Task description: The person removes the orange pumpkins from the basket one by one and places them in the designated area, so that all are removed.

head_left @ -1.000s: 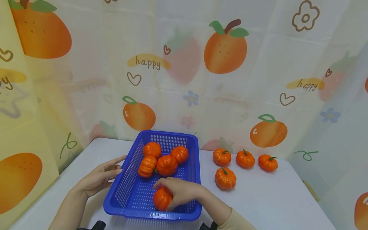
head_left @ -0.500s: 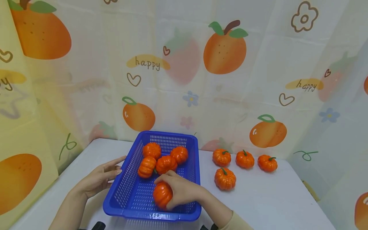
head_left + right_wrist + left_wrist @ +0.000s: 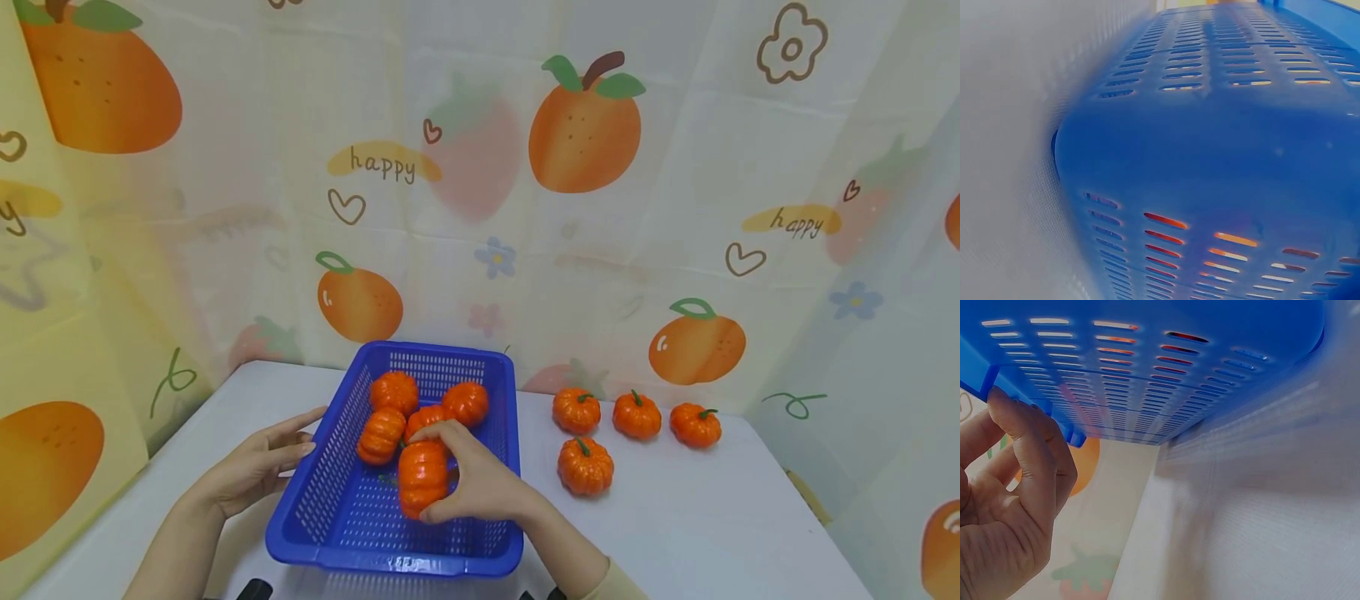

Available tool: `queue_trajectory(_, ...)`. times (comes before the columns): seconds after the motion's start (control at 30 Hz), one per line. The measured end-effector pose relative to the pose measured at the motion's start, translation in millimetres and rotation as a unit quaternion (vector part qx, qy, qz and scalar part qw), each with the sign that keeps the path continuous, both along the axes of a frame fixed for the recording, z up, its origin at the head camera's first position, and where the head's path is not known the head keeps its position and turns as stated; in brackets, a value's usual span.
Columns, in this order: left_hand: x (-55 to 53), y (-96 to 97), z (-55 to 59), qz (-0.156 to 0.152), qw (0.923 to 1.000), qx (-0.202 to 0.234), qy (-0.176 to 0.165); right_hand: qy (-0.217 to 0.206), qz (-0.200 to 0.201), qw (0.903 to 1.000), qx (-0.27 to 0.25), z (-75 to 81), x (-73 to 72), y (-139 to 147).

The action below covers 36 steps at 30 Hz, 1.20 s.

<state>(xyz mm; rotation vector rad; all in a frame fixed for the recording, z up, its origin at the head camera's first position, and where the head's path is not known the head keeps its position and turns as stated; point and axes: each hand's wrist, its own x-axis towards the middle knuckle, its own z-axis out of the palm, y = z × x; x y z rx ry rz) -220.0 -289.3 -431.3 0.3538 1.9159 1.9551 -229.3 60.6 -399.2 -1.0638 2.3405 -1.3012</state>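
In the head view, a blue plastic basket (image 3: pixel 341 557) with slotted sides holds several small orange toy pumpkins. Near its front right, my right hand (image 3: pixel 480 483) grips one pumpkin (image 3: pixel 422 479) between thumb and fingers, its ribbed side facing up. Behind it sit other pumpkins: one at left (image 3: pixel 381 436), one at back left (image 3: pixel 394 392), one at right (image 3: pixel 465 403) and one partly covered by my fingers (image 3: pixel 427 417). My left hand (image 3: pixel 258 467) touches the basket's left rim with loosely extended fingers. The right wrist view shows only the basket's slotted outside, the right hand hidden.
To the basket's right on the white table (image 3: pixel 675 517) lie several more pumpkins, a near one (image 3: pixel 585 467) and a row behind, such as the middle one (image 3: pixel 637 415). A fruit-patterned curtain (image 3: pixel 465 275) hangs right behind the table.
My right hand has turned the gripped pumpkin onto its side and brought it slightly up and back, toward the other pumpkins. The left hand has stayed at the rim.
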Motion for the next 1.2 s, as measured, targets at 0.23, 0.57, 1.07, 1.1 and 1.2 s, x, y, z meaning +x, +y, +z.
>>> queue_trajectory(0.23, -0.8, -0.8, -0.8, 0.004, 1.0, -0.002, -0.008, -0.056, -0.028, 0.9938, -0.093, 3.3, 0.7, 6)
queue_trajectory(0.57, -2.0, -0.7, -2.4, -0.006, 1.0, 0.003, -0.001, -0.026, -0.028, 0.9911, -0.128, 11.0, -7.3, 29)
queue_trajectory(1.07, -2.1, -1.3, -1.8, -0.006, 1.0, 0.001, 0.003, -0.066, -0.047, 0.9638, -0.254, 19.2, -21.1, 87)
queue_trajectory(1.1, -2.0, -1.4, -2.1, -0.006, 1.0, 0.0, 0.004, -0.071, -0.054, 0.962, -0.258, 19.5, -22.0, 91)
queue_trajectory(1.2, -1.7, -2.1, -2.9, -0.004, 1.0, -0.002, 0.004, -0.067, -0.07, 0.9593, -0.266, 20.1, -25.2, 104)
